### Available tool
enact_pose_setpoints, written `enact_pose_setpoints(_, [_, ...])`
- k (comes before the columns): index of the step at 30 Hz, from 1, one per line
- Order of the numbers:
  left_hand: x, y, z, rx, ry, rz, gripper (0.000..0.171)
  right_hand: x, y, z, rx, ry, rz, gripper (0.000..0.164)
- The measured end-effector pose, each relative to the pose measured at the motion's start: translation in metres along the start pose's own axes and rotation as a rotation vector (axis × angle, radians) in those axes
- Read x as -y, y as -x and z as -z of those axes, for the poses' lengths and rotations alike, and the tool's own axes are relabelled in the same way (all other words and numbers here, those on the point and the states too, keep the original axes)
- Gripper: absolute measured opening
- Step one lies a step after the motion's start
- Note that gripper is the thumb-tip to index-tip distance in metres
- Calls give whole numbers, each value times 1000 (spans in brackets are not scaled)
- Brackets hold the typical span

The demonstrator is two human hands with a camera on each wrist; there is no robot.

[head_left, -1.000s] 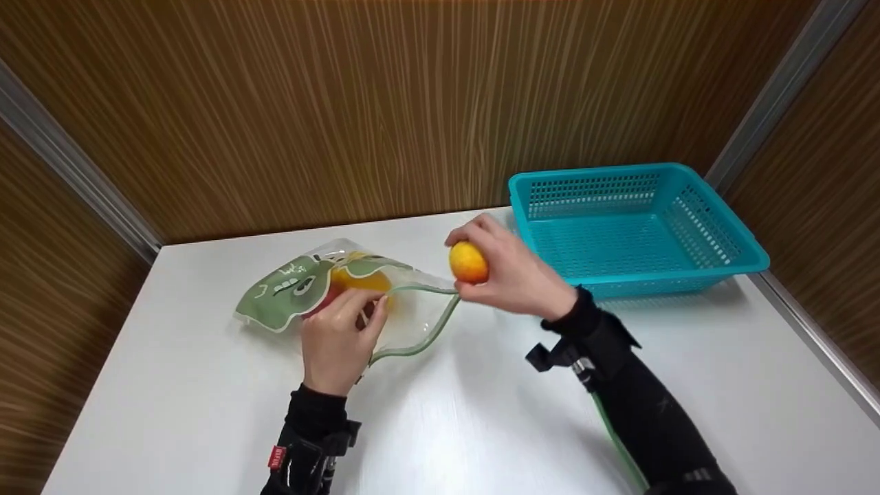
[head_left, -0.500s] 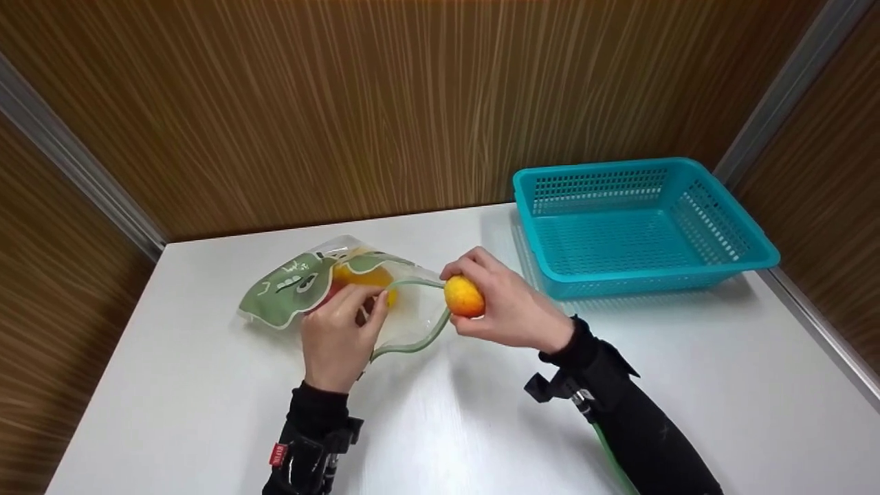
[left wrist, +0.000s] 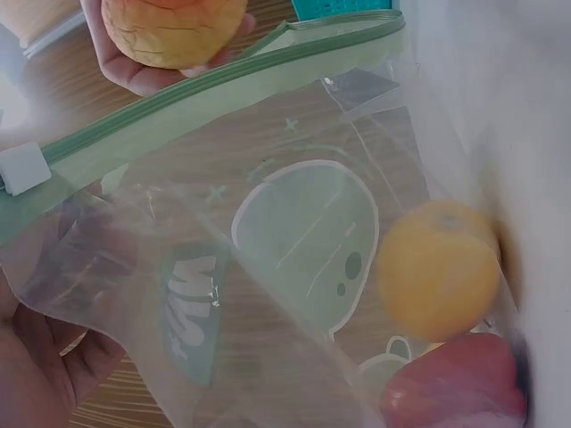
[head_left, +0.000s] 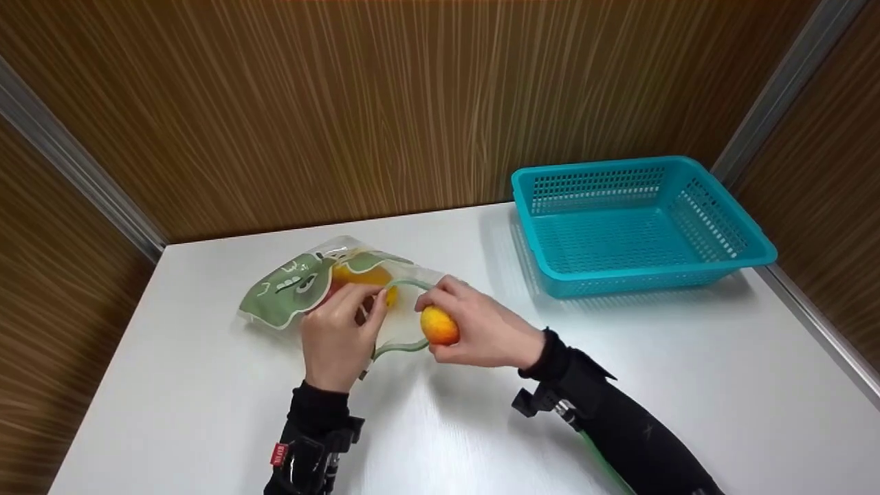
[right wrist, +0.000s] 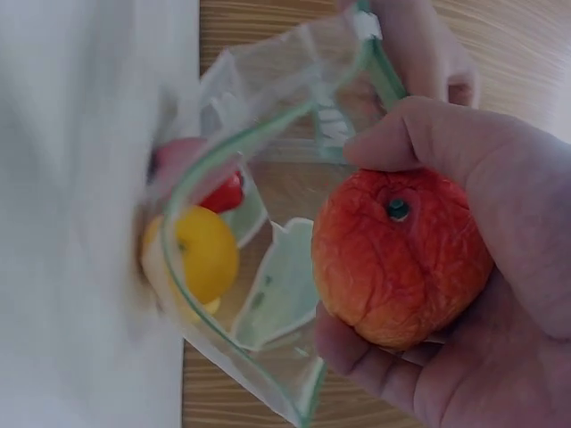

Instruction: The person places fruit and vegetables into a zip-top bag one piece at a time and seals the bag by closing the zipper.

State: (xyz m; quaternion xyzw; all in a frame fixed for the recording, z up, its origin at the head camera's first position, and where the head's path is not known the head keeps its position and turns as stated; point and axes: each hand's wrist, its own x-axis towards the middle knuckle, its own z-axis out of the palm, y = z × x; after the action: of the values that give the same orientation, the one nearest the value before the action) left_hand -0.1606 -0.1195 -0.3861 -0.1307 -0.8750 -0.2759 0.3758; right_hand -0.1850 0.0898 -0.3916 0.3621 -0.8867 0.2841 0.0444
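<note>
A clear zip bag with green printing lies on its side, its green-rimmed mouth spread toward the right. Its top edge is pinched between thumb and fingers of my left hand. Curled fingers of my right hand grip a wrinkled red-yellow round fruit with a small green stem, right at the bag's mouth. Through the plastic, the left wrist view shows an orange-yellow round fruit and a glossy red one. The bag's white slider sits near the left hand.
A turquoise plastic basket with perforated sides stands at the back right of the white table. Wood-grain panels rise behind the table and at both sides.
My right hand, with the red-yellow fruit in it, has come down and left from above the rim to the front of the bag's mouth. The left hand stays nearly in place.
</note>
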Motion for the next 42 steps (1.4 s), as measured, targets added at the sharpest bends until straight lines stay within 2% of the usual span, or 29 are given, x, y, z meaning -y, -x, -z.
enact_pose_setpoints(4, [0, -1, 1, -15, 2, -7, 9, 4, -3, -14, 2, 9, 0, 44])
enact_pose_setpoints(9, [1, -1, 0, -33, -2, -20, 9, 8, -4, -26, -34, 6, -7, 45])
enact_pose_setpoints(16, [1, -1, 3, -23, -17, -26, 9, 3, -16, -44, -121, -15, -95, 48])
enact_pose_setpoints(26, [-1, 0, -2, -27, -7, -50, 10, -9, -40, -66, -36, 97, -133, 55])
enact_pose_setpoints(33, [-1, 0, -4, -34, 5, -68, 10, -17, -52, -78, -71, 160, -94, 47])
enact_pose_setpoints(42, [-2, 1, -5, -24, -2, -75, 10, -25, -51, -85, -109, 200, -57, 45])
